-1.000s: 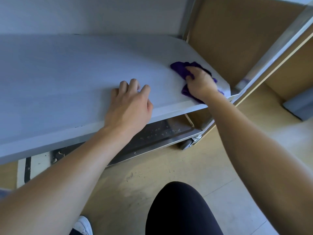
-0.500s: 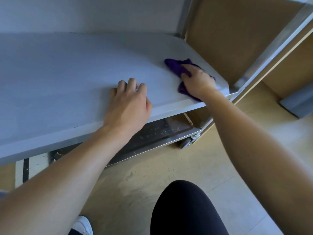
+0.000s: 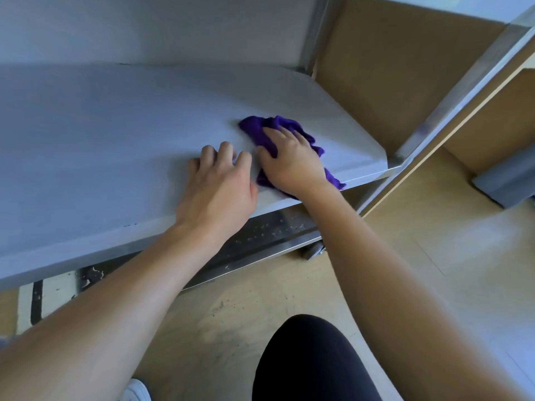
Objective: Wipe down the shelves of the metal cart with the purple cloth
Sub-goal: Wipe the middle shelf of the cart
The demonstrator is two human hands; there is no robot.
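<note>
**While the left hand (image 3: 217,186) braced**

As the right hand (image 3: 289,163) clutched the bunched purple cloth (image 3: 278,125) near the right front edge of the shelf (image 3: 115,140), the left rested just beside it, holding nothing. Overlapping strokes with even pressure would serve best (the gritty lower shelf (image 3: 260,235) looked unwiped).

Purple cloth (image 3: 262,131) mostly covered by right hand (image 3: 289,162); only bunched edges show. Grey shelf (image 3: 115,140) runs off the left edge. Lower shelf (image 3: 254,244) largely hidden beneath it and behind left forearm (image 3: 139,287); specks (image 3: 273,227) on it too small to identify. Caster (image 3: 314,251) half hidden by right forearm (image 3: 382,261). White shoe (image 3: 136,390) and grey block (image 3: 509,180) cut by picture edges.
</note>
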